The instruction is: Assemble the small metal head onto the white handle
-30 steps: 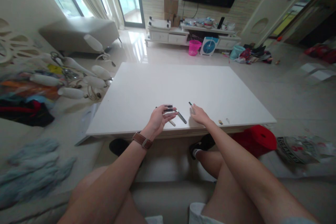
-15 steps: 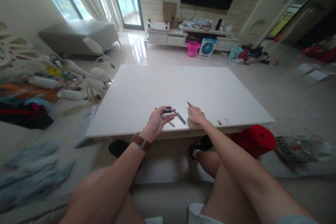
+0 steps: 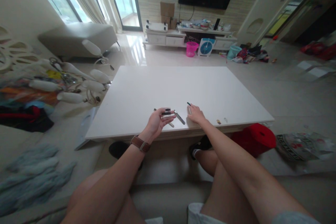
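My left hand (image 3: pixel 156 120) is raised just over the near edge of the white table (image 3: pixel 168 87), palm partly turned up. Its thumb and fingers grip a small black piece (image 3: pixel 166 113), too small to name. Beside the fingertips a slim grey metallic tool (image 3: pixel 179 117) lies slanted on the table. A second slim, pale-ended object (image 3: pixel 171 124) is partly covered by that hand. My right hand (image 3: pixel 195 114) rests on the tabletop farther right, fingers closed round a thin stick with a dark green tip (image 3: pixel 188 104); the rest is hidden by the fingers.
Two small bits, a brownish one (image 3: pixel 218 121) and a clear one (image 3: pixel 225 120), lie right of my right hand. A red roll (image 3: pixel 258 140) stands by the table's right end. A white lamp with several shades (image 3: pixel 91 84) crowds the left side.
The whole view has shifted very slightly. Both hands keep their places and their holds on the same things.
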Demonstrator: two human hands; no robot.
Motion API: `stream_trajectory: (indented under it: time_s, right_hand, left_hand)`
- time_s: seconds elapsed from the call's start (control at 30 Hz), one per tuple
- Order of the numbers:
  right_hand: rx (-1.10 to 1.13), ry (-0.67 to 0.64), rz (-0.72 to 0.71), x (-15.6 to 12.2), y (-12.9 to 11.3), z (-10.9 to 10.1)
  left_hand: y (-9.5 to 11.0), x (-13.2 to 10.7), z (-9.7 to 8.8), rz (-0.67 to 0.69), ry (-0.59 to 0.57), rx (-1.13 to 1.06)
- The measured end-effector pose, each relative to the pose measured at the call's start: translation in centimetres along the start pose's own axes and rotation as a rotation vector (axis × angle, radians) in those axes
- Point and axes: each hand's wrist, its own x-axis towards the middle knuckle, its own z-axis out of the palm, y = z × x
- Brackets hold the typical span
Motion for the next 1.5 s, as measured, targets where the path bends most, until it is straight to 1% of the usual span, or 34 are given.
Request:
stream_trajectory:
  time_s: [0.1, 0.33, 0.57, 0.73, 0.87, 0.97, 1.07, 1.13, 1.17, 1.2, 1.23, 1.27, 1.33, 1.4, 1.5]
  right_hand:
    - [0.001, -0.006, 0.017, 0.1, 0.1, 0.1]
    - [-0.014, 0.023, 0.03, -0.3, -0.3, -0.8]
    - [0.008, -0.041, 0.097, -0.1, -0.4, -0.8]
    - [0.001, -0.08, 0.104, -0.3, -0.8, -1.1]
    - [0.03, -0.088, 0.081, -0.6, -1.4, -1.6]
    - [0.094, -0.047, 0.038, -0.5, -2.3, -2.5]
    - [0.174, 0.053, -0.02, -0.5, -4.0, -4.6]
    - [0.267, 0.183, -0.08, -1.0, -5.5, -6.4]
    - [0.384, 0.292, -0.136, -1.4, -6.2, -7.3]
    - [0.515, 0.373, -0.198, -2.0, -6.9, -8.0]
    - [0.642, 0.418, -0.25, -2.6, -7.6, -8.6]
    - [0.754, 0.44, -0.29, -3.2, -8.2, -9.1]
    - [0.898, 0.422, -0.333, -4.5, -9.1, -9.3]
    - [0.945, 0.375, -0.371, -5.6, -9.8, -9.0]
    - [0.929, 0.327, -0.446, -6.6, -10.1, -8.1]
  left_hand:
    - [-0.1, -0.1, 0.0, 0.0, -0.001, 0.007]
    - [-0.2, 0.1, -0.2, -0.001, -0.01, 0.007]
    - [-0.2, 0.1, -0.1, -0.001, -0.018, 0.019]
    - [-0.3, 0.2, -0.2, 0.0, -0.014, 0.019]
    - [-0.3, 0.3, -0.3, 0.0, -0.01, 0.024]
    - [-0.2, 0.2, -0.3, 0.005, -0.006, 0.019]
    - [-0.1, 0.2, -0.2, 0.006, -0.006, 0.008]
    - [0.0, 0.3, -0.1, 0.008, -0.008, 0.002]
    - [0.0, 0.3, -0.1, 0.008, -0.007, -0.001]
    - [0.1, 0.4, -0.1, 0.009, -0.003, -0.004]
    - [0.1, 0.4, 0.0, 0.009, 0.0, -0.007]
    - [0.1, 0.5, 0.0, 0.011, 0.002, -0.011]
    - [0.1, 0.7, 0.1, 0.02, 0.001, -0.023]
    - [-0.1, 0.8, 0.1, 0.031, -0.003, -0.038]
    - [-0.6, 1.0, 0.2, 0.043, 0.007, -0.071]
